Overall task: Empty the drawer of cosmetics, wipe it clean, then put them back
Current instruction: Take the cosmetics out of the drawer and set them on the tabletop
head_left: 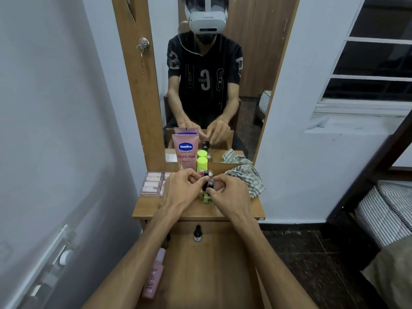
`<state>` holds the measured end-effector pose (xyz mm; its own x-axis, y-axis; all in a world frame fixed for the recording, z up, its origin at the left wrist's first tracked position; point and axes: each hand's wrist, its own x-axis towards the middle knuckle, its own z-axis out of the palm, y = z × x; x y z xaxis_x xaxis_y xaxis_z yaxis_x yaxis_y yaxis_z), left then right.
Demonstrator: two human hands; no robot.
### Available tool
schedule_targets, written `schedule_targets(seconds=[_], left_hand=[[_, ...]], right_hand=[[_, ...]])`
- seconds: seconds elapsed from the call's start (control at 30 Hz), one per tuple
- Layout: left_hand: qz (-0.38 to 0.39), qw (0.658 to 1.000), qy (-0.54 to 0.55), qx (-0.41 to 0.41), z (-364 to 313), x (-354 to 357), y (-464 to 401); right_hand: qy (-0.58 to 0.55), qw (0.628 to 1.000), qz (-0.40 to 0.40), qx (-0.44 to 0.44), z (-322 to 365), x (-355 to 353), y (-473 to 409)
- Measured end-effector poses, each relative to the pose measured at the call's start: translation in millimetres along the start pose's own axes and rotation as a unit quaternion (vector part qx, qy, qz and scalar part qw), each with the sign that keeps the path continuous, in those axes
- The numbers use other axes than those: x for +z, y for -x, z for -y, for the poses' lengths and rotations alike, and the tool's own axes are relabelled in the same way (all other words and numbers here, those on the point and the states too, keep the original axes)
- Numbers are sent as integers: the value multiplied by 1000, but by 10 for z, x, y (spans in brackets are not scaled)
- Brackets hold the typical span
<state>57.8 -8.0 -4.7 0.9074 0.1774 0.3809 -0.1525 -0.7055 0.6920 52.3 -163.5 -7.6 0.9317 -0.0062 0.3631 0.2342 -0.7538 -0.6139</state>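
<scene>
Both hands meet over the dresser top (240,209). My left hand (178,190) and my right hand (229,192) each pinch a small dark lipstick tube (208,185) with a clear cap; the two tubes stand side by side between my fingers. Behind them stand a pink Vaseline tube (186,152), a lime-green capped bottle (202,163) and a clear box of pale tubes (152,184). The open wooden drawer (211,264) below holds a small dark dropper bottle (197,234) and a pink bottle (153,275) lying along its left side.
A crumpled striped cloth (247,178) lies on the dresser top at the right. A mirror (211,74) rises behind the cosmetics. A grey wall is on the left. A bed with a striped mattress (388,210) stands at the right over a dark floor.
</scene>
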Motion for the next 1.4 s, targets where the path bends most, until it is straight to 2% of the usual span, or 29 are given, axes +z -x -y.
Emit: schedule_targets(seconds=[0.23, 0.33, 0.5, 0.6, 0.8, 1.07, 1.4], left_hand=[[-48, 999, 16, -6, 335, -123, 593], [-39, 998, -34, -20, 509, -136, 910], [-25, 990, -96, -98, 743, -216, 1225], [-7, 985, -123, -120, 867, -300, 1299], [32, 979, -181, -93, 965, -331, 1278], [51, 963, -236, -116, 924, -225, 1252], [59, 968, -221, -105, 916, -221, 1310]], right_hand=[[-68, 994, -84, -10, -55, -35, 474], [-58, 997, -38, 16, -110, 96, 763], [-26, 994, 86, 58, -208, 416, 1021], [2, 993, 108, 55, -180, 547, 1035], [61, 992, 88, 70, -113, 680, 975], [90, 990, 71, 79, -105, 793, 953], [34, 995, 67, 69, -137, 615, 1026]])
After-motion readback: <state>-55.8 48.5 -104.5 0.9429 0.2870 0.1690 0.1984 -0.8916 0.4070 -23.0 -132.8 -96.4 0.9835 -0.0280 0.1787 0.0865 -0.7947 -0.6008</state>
